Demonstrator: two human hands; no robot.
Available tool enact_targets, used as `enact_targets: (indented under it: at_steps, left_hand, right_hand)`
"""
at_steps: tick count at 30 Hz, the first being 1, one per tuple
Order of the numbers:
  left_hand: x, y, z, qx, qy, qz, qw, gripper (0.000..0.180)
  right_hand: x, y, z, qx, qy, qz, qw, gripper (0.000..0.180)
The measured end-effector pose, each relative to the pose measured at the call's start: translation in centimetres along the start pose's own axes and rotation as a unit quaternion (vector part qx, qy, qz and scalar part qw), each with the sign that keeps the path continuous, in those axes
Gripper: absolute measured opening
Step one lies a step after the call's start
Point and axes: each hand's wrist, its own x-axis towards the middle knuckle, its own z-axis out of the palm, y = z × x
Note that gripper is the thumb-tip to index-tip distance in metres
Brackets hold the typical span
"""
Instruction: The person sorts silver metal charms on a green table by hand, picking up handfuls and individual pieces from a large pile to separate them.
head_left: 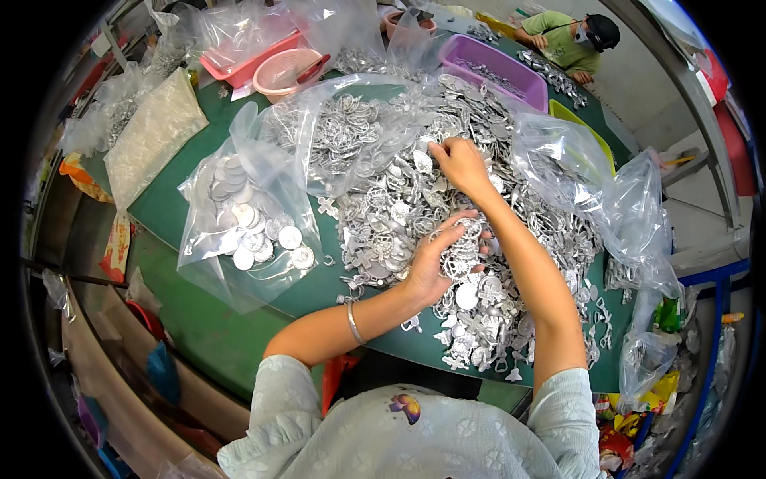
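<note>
A wide heap of silver metal pendants covers the middle of the green table, mixed with crosses, discs and openwork pieces. My left hand is closed around a bunch of openwork silver pendants just above the near part of the heap. Farther out, my right hand is over the heap with its fingers curled in and pointing left. Whatever its fingertips grip is too small or hidden to make out. To the left, a clear plastic bag holds flat round silver discs.
Another clear bag of ring-like pieces lies behind, near a pink basin. A purple bin stands far right, with a person beyond it. Clear plastic drapes over the right edge. A filled sack lies left.
</note>
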Motion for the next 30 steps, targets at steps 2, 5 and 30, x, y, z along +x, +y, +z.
enact_targets:
  at_steps: [2,5,30]
  left_hand:
    - [0.0,-0.1,-0.1,0.005,-0.004,-0.004,1.0,0.041]
    - [-0.3,0.2,0.0,0.008,0.001,-0.009,1.0,0.041]
    - [0.1,0.2,0.2,0.006,0.021,-0.007,1.0,0.039]
  right_hand:
    - [0.6,-0.1,0.9,0.016,0.014,-0.01,1.0,0.027]
    - [0.5,-0.2,-0.2,0.162,-0.047,0.059,0.984,0.026]
    - [-4.6,0.5,-6.3,0.284,-0.101,0.02,0.953,0.02]
